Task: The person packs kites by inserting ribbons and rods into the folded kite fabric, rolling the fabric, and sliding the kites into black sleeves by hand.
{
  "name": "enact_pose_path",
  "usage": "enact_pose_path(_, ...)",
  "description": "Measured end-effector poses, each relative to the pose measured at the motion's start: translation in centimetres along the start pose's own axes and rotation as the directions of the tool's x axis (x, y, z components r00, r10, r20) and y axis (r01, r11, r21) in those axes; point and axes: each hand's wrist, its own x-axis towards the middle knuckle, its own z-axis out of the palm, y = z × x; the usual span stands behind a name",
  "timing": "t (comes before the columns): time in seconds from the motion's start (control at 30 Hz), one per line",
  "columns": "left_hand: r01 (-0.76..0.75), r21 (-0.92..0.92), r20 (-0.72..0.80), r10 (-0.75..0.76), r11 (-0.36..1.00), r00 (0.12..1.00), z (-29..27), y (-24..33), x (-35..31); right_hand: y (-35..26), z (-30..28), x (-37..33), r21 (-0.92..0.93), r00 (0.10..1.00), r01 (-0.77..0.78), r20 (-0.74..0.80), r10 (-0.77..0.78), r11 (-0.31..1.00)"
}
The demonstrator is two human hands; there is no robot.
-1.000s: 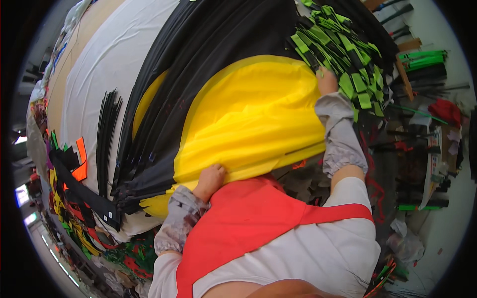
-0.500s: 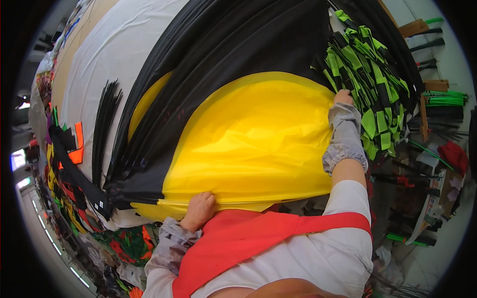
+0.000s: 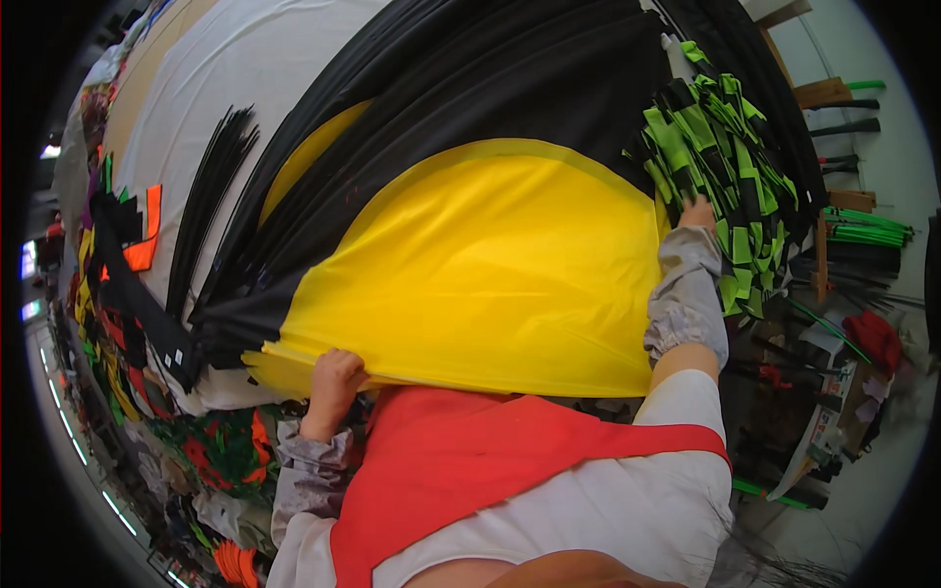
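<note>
A large yellow fabric panel (image 3: 480, 274) with a rounded far edge lies spread before me, joined to folded black fabric (image 3: 559, 88). My left hand (image 3: 335, 380) is closed on the yellow panel's near edge, close against my red apron. At the panel's right side, my right hand (image 3: 698, 214) reaches onto a heap of green-and-black fabric strips (image 3: 747, 186). Its fingertips are partly lost among the strips and blurred, so whether they grip one is unclear. A second, narrower yellow piece (image 3: 314, 157) shows between the black folds.
A bundle of thin black strips (image 3: 211, 191) lies on the white sheet (image 3: 225, 69) at left. Beyond it are an orange strip (image 3: 145, 230) and a black band (image 3: 142, 304). Black and green rods (image 3: 867, 227) and a red cloth (image 3: 872, 340) are at right.
My left hand has shifted left and slightly away from me, drawing the yellow edge with it. My right hand has moved from the panel's side edge onto the green-and-black strips.
</note>
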Motion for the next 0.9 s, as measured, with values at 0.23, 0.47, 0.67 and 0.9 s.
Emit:
enact_pose_path(0.23,-0.130,0.027,-0.137,0.132,0.991,0.982,-1.8,1.2,-2.4,-14.2,-10.8,-17.4,0.160,0.433,0.898,-0.482,-0.762,0.409)
enact_pose_path(0.47,-0.260,0.058,-0.250,0.266,0.964,0.931,-6.2,-0.8,-4.1,-21.1,-2.6,-33.3,0.362,-0.128,0.931,0.220,-0.967,-0.041)
enact_pose_path(0.67,-0.103,0.040,-0.381,0.110,0.994,0.918,-8.1,-7.4,-4.9,-31.6,-8.9,-36.6,0.524,-0.334,0.852,0.558,-0.760,0.011)
enact_pose_path(0.9,0.035,0.227,-0.389,0.058,0.973,0.919,-2.5,-15.0,5.4,-47.4,-4.9,-30.2,-0.042,0.110,0.994,0.326,-0.939,0.101)
